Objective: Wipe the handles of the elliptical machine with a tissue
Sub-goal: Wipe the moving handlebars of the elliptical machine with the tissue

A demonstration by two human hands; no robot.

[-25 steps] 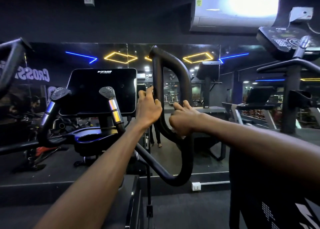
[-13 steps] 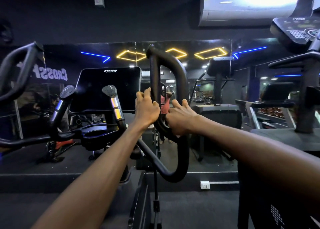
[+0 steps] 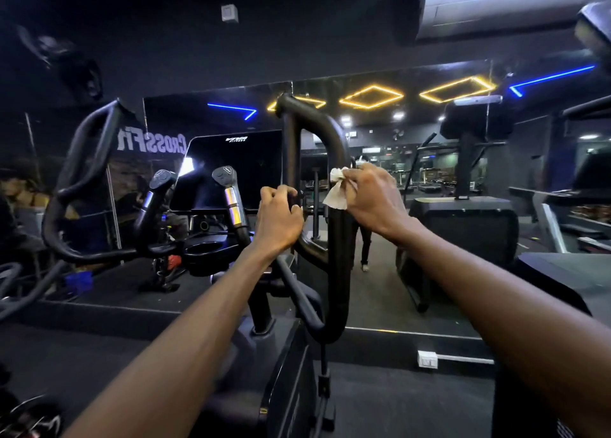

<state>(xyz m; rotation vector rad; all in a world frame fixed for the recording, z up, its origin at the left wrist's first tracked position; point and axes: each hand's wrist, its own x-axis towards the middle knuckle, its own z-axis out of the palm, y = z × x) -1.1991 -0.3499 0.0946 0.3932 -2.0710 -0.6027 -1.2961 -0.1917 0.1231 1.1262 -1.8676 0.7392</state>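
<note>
Since 0.5 s ago: right hand (image 3: 373, 196) lifted off the handle (image 3: 337, 232), now pinching a tissue (image 3: 338, 189) at centre frame. Left hand (image 3: 277, 219) still gripping the inner bar. Mirrored "CrossFit" at left.

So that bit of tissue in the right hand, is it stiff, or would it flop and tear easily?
Probably floppy: the tissue hangs crumpled and drooping from the right hand against the black handle. It looks thin and very light, so hard rubbing might tear or bunch it. It likely won't slide away, since the fingers pinch it.
</note>
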